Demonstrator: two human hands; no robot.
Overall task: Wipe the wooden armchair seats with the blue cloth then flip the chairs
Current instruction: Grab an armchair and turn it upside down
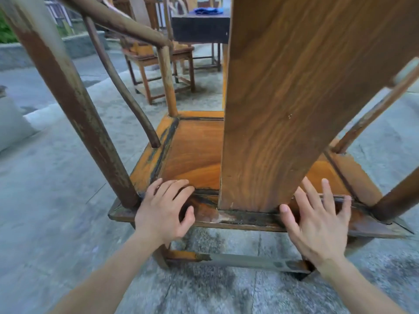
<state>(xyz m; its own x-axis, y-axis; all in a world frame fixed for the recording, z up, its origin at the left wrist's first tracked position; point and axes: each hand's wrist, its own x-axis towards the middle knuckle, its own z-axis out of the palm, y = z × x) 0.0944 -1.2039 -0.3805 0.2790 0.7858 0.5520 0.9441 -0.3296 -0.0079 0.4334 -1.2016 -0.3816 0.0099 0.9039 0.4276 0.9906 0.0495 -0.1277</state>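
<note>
Head view looks down the back of a wooden armchair point(195, 152) standing upright on the concrete floor point(56, 200). Left hand point(164, 209) rests on the seat's rear rail beside the back splat point(294, 98), fingers point(179, 184) loosely spread, gripping nothing. Right hand point(317, 225) hovers at the rail, fingers splayed. Blue cloth point(208, 11) lies on the dark desk point(200, 29) beyond.

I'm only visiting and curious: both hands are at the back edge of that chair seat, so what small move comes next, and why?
Probably curl both hands under the seat's back rail to tip the chair. The left hand and right hand hold nothing, and the blue cloth lies on the far table.
</note>
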